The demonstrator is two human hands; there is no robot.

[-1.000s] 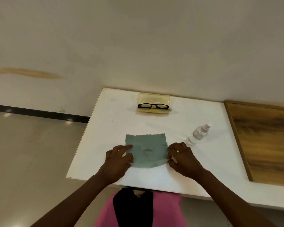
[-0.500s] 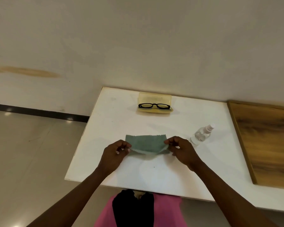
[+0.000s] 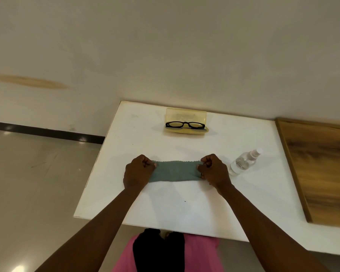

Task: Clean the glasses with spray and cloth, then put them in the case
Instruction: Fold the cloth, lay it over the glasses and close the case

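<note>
A grey-green cloth [image 3: 175, 171] lies folded in half on the white table [image 3: 185, 213]. My left hand [image 3: 138, 171] pinches its left end and my right hand [image 3: 213, 170] pinches its right end, both with curled fingers. Black-framed glasses [image 3: 185, 125] sit folded in the open yellow case [image 3: 185, 114] at the table's far edge, apart from both hands. A small clear spray bottle [image 3: 243, 162] lies on its side just right of my right hand.
A wooden board [image 3: 322, 169] covers the table's right side. The wall stands right behind the case. The table's left edge drops to a tiled floor [image 3: 37, 183]. My pink and black clothing [image 3: 165, 254] shows below the near edge.
The cloth lay flat and unfolded; my hands took its near corners and carried them over to the far edge, folding it in half.
</note>
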